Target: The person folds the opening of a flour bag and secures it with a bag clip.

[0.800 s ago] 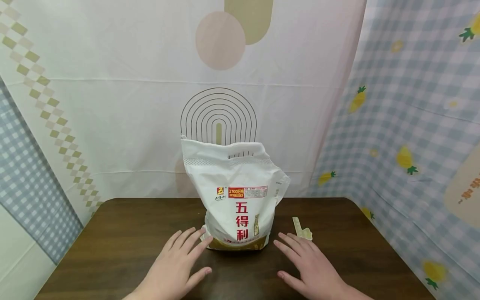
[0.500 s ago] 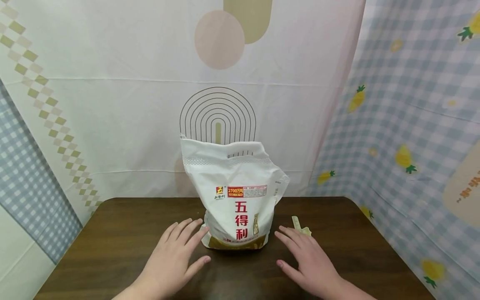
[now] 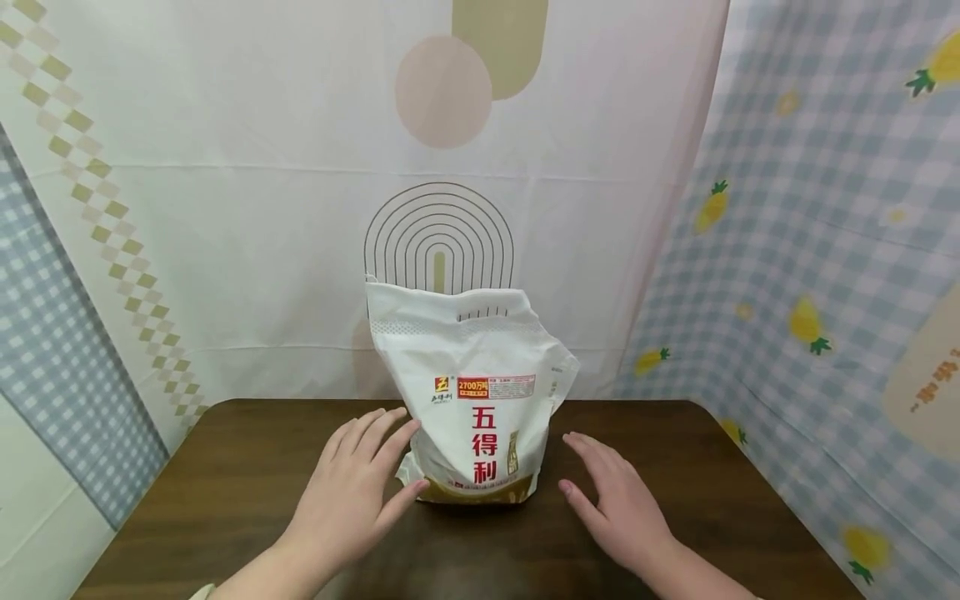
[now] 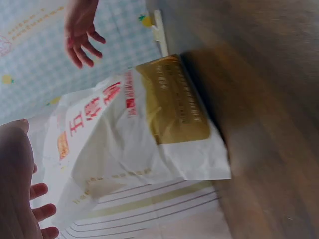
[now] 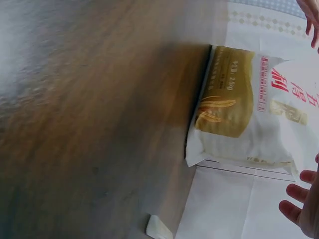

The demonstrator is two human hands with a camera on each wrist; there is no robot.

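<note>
A white flour bag [image 3: 483, 383] with red lettering and a gold-brown base stands upright on the dark wooden table [image 3: 225, 475]. Its crumpled top has a slot-shaped handle hole. My left hand [image 3: 348, 483] is at the bag's left side, fingers apart and thumb by the lower corner; its fingertips overlap the bag's edge in the head view. To the right of the bag, a small gap away, my right hand [image 3: 622, 504] is raised with relaxed fingers and thumb apart. Neither hand grips anything. Wheat ears and "2.5kg" are printed on the base, seen from the right wrist.
A pale flat piece [image 4: 160, 34] lies on the table to the bag's right, hidden behind my right hand in the head view. Behind the table hangs a white patterned cloth [image 3: 262, 250]; a blue checked one [image 3: 772, 275] hangs at the right.
Both hands have risen and moved forward along the bag's sides, the left one closer to it. My right hand now covers the pale piece in the head view. The bag stays put.
</note>
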